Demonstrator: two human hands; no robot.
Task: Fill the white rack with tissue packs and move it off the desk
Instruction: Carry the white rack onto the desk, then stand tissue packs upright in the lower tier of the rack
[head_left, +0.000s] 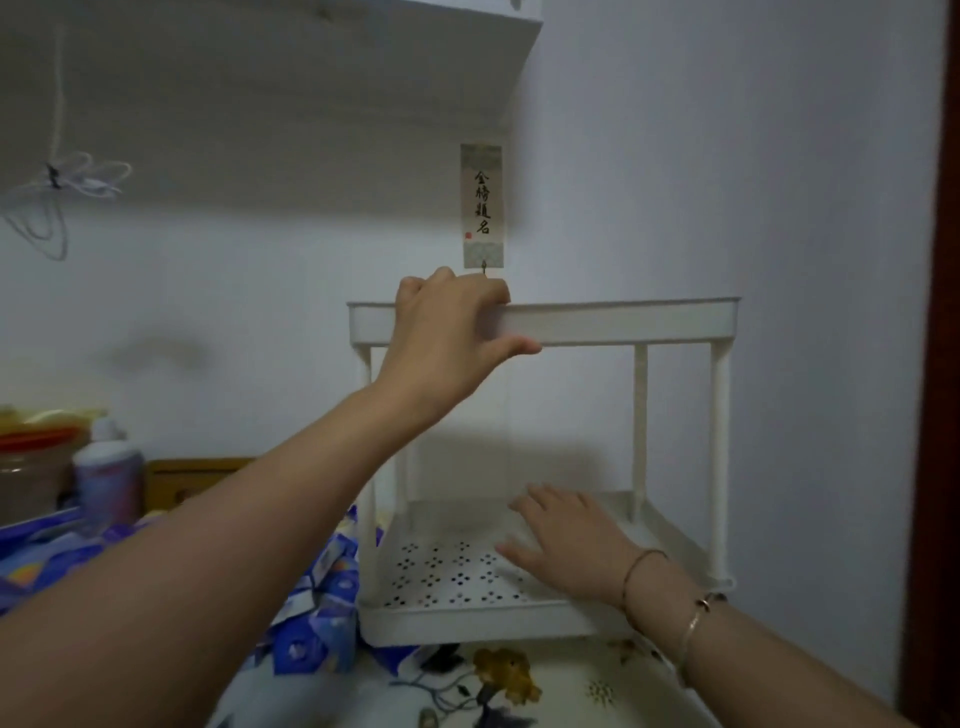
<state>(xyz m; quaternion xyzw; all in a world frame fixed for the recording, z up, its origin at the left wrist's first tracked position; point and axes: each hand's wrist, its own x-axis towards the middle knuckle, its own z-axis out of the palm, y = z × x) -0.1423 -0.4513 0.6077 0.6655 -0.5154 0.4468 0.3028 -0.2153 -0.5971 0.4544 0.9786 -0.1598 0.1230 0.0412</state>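
A white two-tier rack (623, 322) stands on the desk against the wall at the right. My left hand (447, 332) grips the front rim of its top tray, fingers over the edge and thumb below. My right hand (566, 540) lies flat with straight fingers on the perforated lower tray (441, 571), which holds nothing else. Blue tissue packs (322, 613) lie in a pile on the desk just left of the rack's base. What the top tray holds is hidden from here.
A flower-patterned cloth (498, 686) covers the desk in front of the rack. A white bottle (106, 478) and a jar (26, 467) stand at the far left. A paper tag (482, 205) hangs on the wall under a shelf (467, 21). A dark door frame (935, 364) borders the right.
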